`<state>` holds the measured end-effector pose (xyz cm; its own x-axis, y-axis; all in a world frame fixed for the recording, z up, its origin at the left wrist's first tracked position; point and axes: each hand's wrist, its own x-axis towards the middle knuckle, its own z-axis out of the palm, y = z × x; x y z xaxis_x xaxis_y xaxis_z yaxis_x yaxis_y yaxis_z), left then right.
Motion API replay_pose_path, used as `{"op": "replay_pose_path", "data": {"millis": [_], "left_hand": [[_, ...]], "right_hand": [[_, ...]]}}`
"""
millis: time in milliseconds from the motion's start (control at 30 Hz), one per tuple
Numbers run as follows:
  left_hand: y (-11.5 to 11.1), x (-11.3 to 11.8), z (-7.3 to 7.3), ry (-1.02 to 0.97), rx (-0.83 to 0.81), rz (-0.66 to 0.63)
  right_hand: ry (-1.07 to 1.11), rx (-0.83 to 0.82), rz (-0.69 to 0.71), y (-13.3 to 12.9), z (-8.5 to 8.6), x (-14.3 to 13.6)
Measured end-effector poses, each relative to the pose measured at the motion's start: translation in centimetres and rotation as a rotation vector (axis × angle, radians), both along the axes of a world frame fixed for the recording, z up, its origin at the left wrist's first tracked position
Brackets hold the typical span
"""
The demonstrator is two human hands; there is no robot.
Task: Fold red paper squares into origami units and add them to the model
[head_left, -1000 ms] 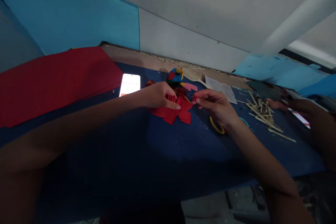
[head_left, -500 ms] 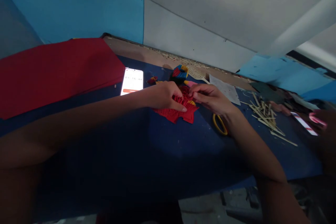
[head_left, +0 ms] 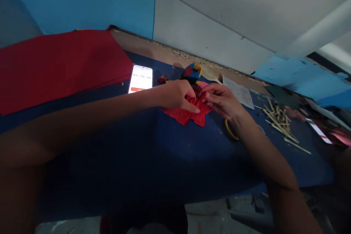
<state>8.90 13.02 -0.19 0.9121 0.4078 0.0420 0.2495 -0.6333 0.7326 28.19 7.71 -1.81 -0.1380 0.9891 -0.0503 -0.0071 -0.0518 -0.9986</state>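
A red pleated piece (head_left: 179, 116), which looks like folded paper or cloth, lies on the blue tabletop (head_left: 175, 168) under both hands. My left hand (head_left: 182, 97) is closed on it from the left, thumb on top and fingers bent behind. On its right side my right hand (head_left: 219, 98) pinches a red part of the same piece between thumb and fingertips. Partly hidden by my right wrist is a yellow loop (head_left: 230, 129), perhaps a scissors handle. Behind the hands stands a blue, red and yellow ridged piece (head_left: 192, 72).
Left of the hands, a lit phone (head_left: 140, 79) shows a timer beside a large red sheet (head_left: 63, 65). Thin pale sticks (head_left: 279, 120) lie heaped to the right, near a white paper (head_left: 238, 91) and a second phone (head_left: 319, 131). A wall rises behind the table.
The view has tilted slightly, so the table appears higher. Yellow bits seen earlier on the red piece near my right fingers no longer show. Both hands keep hold of it.
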Motion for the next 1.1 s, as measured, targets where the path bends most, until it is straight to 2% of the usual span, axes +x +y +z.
{"op": "replay_pose_path", "data": {"millis": [267, 533, 833, 1100], "left_hand": [[0.2, 0.0, -0.4, -0.008, -0.003, -0.013], [-0.3, 0.1, -0.2, 0.005, 0.027, 0.015], [-0.1, 0.2, -0.3, 0.050, 0.090, -0.052], [0.2, 0.1, -0.7, -0.008, 0.020, -0.100]], "right_hand": [[-0.014, -0.018, -0.011, -0.1, -0.1, -0.2], [-0.056, 0.010, -0.047, -0.7, 0.3, -0.3], [-0.259, 0.004, 0.033, -0.6, 1.7, -0.7], [-0.389, -0.025, 0.093, -0.4, 3.2, -0.6]]}}
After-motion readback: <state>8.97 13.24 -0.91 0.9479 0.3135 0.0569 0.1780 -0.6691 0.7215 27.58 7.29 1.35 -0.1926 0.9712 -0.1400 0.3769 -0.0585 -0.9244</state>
